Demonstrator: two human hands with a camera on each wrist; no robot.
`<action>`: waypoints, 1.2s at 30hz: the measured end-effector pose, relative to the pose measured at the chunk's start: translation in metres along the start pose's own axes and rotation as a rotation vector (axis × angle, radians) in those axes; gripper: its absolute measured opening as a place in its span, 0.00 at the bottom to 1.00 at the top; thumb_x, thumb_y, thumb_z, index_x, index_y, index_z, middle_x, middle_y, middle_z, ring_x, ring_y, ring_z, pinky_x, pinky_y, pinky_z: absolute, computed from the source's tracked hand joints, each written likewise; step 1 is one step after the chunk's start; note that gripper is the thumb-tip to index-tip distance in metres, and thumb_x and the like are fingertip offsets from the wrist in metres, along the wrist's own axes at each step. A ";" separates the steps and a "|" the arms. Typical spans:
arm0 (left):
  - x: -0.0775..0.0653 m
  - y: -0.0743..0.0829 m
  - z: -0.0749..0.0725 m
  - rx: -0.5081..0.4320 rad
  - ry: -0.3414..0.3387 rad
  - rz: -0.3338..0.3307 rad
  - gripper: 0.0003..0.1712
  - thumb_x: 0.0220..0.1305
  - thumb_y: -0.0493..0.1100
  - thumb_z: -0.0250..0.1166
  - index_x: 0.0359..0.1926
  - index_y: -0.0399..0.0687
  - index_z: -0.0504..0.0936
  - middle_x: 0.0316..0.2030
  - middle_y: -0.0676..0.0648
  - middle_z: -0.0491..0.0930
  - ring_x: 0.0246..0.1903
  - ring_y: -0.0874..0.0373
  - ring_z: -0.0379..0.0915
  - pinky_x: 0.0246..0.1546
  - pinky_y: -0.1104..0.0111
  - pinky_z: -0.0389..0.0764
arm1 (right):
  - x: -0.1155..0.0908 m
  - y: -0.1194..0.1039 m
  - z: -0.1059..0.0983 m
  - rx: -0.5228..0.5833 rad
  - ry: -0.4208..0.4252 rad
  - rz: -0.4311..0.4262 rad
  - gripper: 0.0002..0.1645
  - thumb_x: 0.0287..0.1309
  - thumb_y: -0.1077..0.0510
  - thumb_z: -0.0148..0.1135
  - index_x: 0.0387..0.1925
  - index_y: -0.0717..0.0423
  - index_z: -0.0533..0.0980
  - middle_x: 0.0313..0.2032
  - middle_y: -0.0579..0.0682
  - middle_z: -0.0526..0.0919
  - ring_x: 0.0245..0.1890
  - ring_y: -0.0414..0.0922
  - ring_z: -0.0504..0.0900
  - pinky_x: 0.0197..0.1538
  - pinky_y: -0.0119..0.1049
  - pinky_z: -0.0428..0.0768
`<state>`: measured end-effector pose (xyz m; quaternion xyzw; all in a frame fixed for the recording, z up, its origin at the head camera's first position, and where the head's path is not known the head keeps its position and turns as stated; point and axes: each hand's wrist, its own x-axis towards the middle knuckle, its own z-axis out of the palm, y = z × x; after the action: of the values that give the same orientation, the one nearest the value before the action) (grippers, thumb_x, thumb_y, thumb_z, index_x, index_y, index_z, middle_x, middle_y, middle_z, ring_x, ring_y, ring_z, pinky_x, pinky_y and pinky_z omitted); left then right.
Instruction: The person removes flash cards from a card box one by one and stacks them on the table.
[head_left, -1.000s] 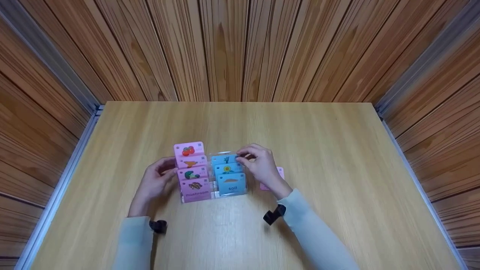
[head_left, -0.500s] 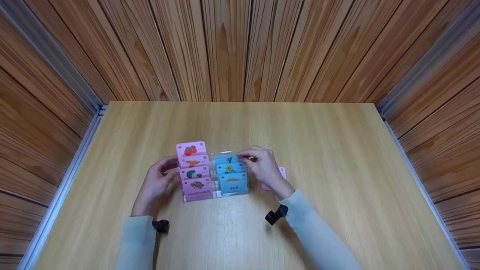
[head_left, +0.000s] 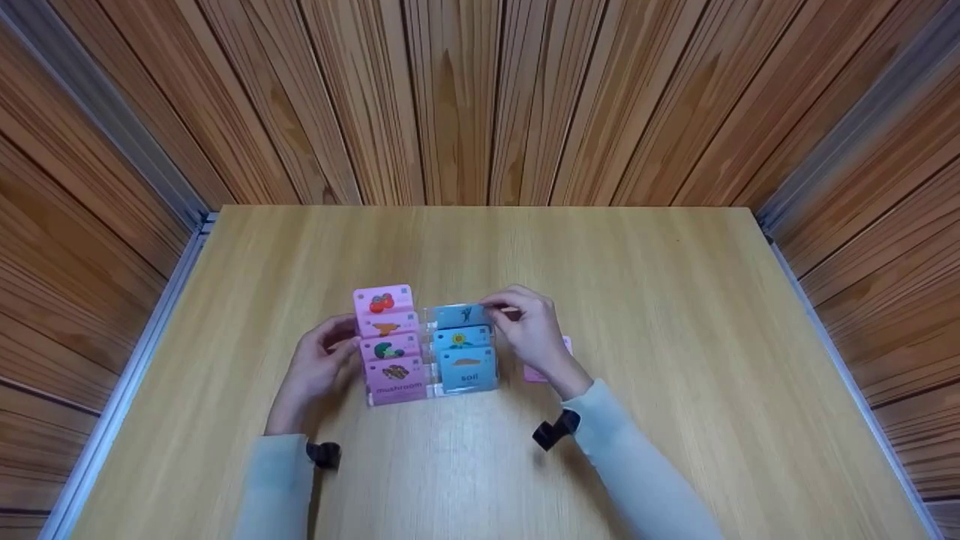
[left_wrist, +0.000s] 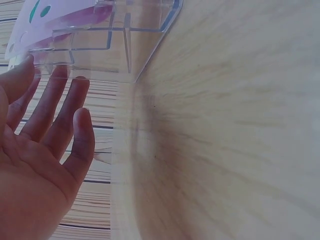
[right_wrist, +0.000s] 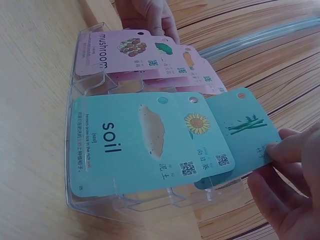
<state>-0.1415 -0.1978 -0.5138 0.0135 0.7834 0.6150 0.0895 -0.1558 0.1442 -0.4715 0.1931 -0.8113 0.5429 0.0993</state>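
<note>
at the left, the left hand (head_left: 319,360) is at the outer side of a clear stepped holder (head_left: 430,391), its fingers bent loosely and spread, the thumb against the edge; whether thumb and fingers pinch that edge, i cannot tell. the holder stands on the wooden table (head_left: 675,315) and carries cards in two columns. in its left column four pink ones stand in rising rows: the mushroom card (head_left: 396,380) in front, the broccoli card (head_left: 390,347) behind it, then the carrot card (head_left: 388,325), and the tomato card (head_left: 382,300) highest at the back. in its right column are blue ones: the soil card (head_left: 469,369) in front, covering part of the sunflower card (head_left: 461,337) behind it. at the back of this column, the bamboo card (right_wrist: 245,125) tilts, its lower part hidden behind the sunflower card; i cannot tell whether its bottom edge sits in a slot. the right hand (head_left: 531,330) has thumb and fingers clamped on its outer edge. farthest right, a loose pink card (head_left: 533,374) lies on the table, outside the holder, partly hidden by the right wrist.
</note>
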 end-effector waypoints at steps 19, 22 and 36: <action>-0.001 0.003 0.000 -0.010 -0.005 -0.010 0.22 0.73 0.41 0.59 0.66 0.50 0.73 0.61 0.46 0.73 0.62 0.51 0.67 0.64 0.55 0.67 | 0.002 -0.010 -0.024 0.103 0.130 -0.011 0.08 0.62 0.68 0.64 0.43 0.61 0.84 0.40 0.50 0.84 0.44 0.47 0.83 0.45 0.37 0.84; -0.001 0.003 0.000 0.002 -0.004 -0.003 0.22 0.73 0.42 0.60 0.65 0.49 0.73 0.61 0.47 0.73 0.62 0.52 0.67 0.64 0.54 0.67 | 0.002 -0.007 -0.032 0.096 0.153 -0.027 0.08 0.62 0.68 0.65 0.42 0.58 0.85 0.40 0.49 0.84 0.43 0.47 0.83 0.44 0.37 0.84; -0.001 0.001 0.001 -0.025 -0.001 -0.022 0.20 0.72 0.42 0.61 0.63 0.53 0.75 0.59 0.49 0.74 0.60 0.51 0.67 0.63 0.54 0.68 | -0.011 0.015 -0.059 0.003 0.191 0.085 0.10 0.61 0.69 0.66 0.44 0.61 0.85 0.40 0.53 0.84 0.43 0.48 0.82 0.44 0.35 0.84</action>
<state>-0.1403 -0.1969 -0.5132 0.0040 0.7756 0.6238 0.0967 -0.1551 0.2057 -0.4649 0.1062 -0.8048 0.5636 0.1528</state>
